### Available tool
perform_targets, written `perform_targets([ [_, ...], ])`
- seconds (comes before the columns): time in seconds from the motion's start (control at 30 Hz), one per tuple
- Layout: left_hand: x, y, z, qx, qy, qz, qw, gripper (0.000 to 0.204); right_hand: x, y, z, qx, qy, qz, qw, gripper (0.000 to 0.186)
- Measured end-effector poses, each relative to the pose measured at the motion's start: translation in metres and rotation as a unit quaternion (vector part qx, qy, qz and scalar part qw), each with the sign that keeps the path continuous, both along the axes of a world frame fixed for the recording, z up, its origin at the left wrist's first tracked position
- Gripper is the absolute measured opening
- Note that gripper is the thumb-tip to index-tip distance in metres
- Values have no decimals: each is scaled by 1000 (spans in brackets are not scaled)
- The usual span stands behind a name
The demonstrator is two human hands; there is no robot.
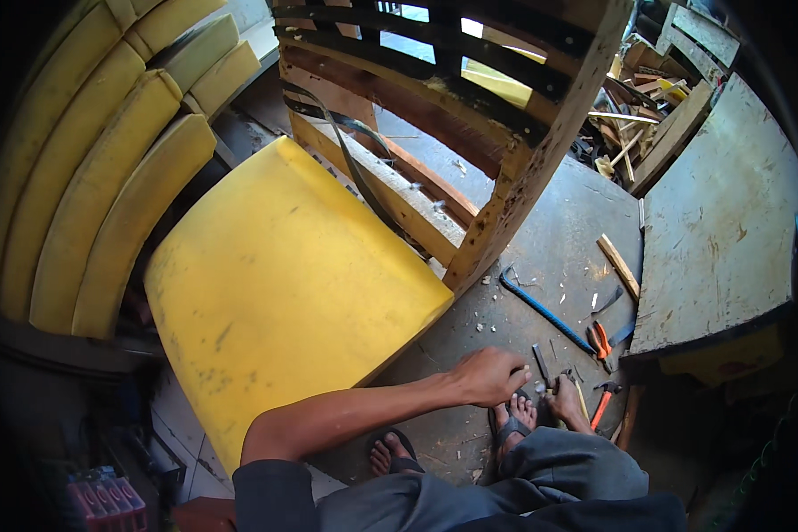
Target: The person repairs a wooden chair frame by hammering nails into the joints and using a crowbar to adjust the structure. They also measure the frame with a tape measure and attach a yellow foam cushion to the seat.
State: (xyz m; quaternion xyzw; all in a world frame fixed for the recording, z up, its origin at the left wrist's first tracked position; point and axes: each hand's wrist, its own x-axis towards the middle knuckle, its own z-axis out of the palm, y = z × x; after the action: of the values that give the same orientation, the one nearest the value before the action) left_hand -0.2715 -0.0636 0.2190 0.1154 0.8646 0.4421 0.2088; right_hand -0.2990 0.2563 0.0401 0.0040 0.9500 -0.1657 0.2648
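Note:
My left hand [488, 377] is closed, its fingers curled, above the floor just in front of my feet; what is in it, if anything, is hidden. Low beside my right foot, my right hand [566, 403] has its fingers curled among tools, and I cannot make out what it grips. A flat dark tool [541, 362] lies by its fingertips, and a thin pale wooden stick [582, 397] runs along its side. Close by are orange-handled pliers [602, 341] and a hammer with an orange handle [602, 408]. A blue ribbed bar with a hooked end [548, 310] lies farther off.
A large yellow foam cushion [293, 293] leans before me at left. Behind it stands a wooden frame with dark straps [496, 213]. Curved yellow foam pieces [106, 186] are stacked at far left. A worn pale panel [723, 230] and scrap wood [647, 124] are at right.

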Motion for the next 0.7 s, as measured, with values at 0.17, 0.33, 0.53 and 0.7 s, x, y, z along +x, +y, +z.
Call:
perform_targets([
  [0.17,-24,45,-47,-76,-63,-116,988,36,6,38,-27,9,63,48,997,42],
  [0.33,8,-9,47,39,117,5,992,33,-25,39,-22,38,80,211,973,48],
  [0.53,181,-196,125,-88,246,678,687,24,-58,-174,206,-359,226,129,896,88],
  [0.7,380,-304,7,24,-53,817,574,63,-56,-279,253,-341,257,230,875,104],
])
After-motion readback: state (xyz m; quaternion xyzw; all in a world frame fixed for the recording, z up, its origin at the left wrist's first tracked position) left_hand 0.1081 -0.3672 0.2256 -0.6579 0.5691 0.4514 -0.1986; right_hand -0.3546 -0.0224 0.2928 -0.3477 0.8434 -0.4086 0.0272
